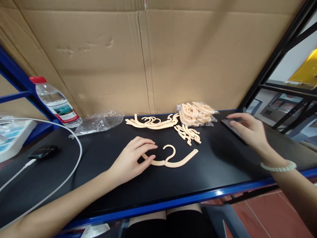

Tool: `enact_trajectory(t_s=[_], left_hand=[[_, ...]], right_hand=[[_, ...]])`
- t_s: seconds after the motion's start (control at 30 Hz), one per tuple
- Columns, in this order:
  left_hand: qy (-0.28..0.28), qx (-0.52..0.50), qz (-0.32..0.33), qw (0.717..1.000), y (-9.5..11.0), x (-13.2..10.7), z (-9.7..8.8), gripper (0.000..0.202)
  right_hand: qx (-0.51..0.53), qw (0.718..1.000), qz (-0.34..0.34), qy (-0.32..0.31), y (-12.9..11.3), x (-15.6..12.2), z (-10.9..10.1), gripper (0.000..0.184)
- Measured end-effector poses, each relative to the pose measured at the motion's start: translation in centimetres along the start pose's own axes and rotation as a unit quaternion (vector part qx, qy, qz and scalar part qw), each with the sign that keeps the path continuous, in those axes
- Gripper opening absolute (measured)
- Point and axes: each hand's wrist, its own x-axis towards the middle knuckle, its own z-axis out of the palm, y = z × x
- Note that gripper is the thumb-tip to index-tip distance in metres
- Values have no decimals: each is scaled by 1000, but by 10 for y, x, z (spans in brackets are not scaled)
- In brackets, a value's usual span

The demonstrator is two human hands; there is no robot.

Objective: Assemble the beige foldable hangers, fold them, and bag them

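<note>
Hanger: cream plastic folding hanger with a curved hook [177, 164], flat on the table at centre, arms spread, hook toward 12 o'clock; probably laid flat for easy handling.
Left hand: left hand [132, 158] at the hanger's 9 o'clock end, thumb and fingers parted around that arm; likely steadying it, can't tell how firm.
Right hand: right hand [252, 132] at 2 o'clock, fingers loosely spread over a dark flat slab-like device [232, 129]; can't confirm contact.
Loose parts: long cream plastic arms [156, 125] grouped near 12; small curved cream pieces [185, 134] at 1. Looks sorted by shape, within reach.
Bags: clear bag packed with cream parts [195, 114] at 1, farther back; crumpled clear plastic bag [99, 122] at 10.
Bottle: red-capped clear bottle [58, 104] at 10, seemingly parked out of the way.
Table: matte black top, blue edge [203, 180].
Room: brown cardboard wall [99, 66] at 12, black metal rack [279, 53] at 2, red tiled floor [262, 211] at 4.
</note>
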Motion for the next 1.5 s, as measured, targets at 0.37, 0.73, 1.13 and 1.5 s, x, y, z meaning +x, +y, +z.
enact_trajectory(t_s=[0.37,0.73,1.13,1.5], left_hand=[[-104,22,61,992,37,16,32,18],[-16,63,65,996,37,0,24,18],[7,-83,-61,995,28,-2,28,22],[16,-283,-194,939,24,4,31,19]], right_hand=[[-33,950,-214,-225,-114,22,60,17],[-60,951,-124,-278,-80,31,60,34],[-100,916,-75,-380,-75,33,57,45],[-55,890,-4,-452,-75,31,60,47]])
